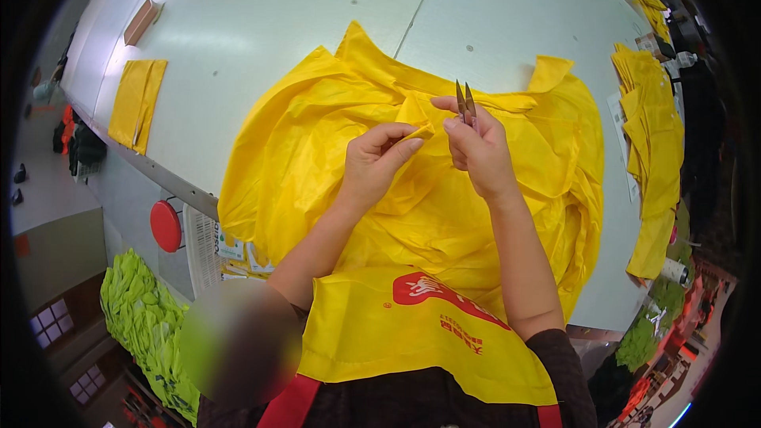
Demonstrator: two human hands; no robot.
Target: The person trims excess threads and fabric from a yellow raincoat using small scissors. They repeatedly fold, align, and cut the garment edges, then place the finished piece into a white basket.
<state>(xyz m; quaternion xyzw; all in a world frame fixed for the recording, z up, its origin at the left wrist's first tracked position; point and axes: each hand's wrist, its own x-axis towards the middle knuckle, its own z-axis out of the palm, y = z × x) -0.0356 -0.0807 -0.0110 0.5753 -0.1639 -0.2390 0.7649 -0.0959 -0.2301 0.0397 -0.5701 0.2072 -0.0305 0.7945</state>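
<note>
Left grip [376, 162] pinches cloth [309, 147]; right grip [487, 154] clasps snips [467, 105]. On the worktop [277, 0], a folded piece [138, 103] lies left, a stack [652, 135] right.

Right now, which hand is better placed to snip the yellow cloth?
Probably the right hand: it holds the scissors, close to where the left hand pinches the yellow cloth.

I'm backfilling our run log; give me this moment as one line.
left hand: pinching yellow fabric | right hand: holding snips, blades apart | fabric: bunched on table
</note>
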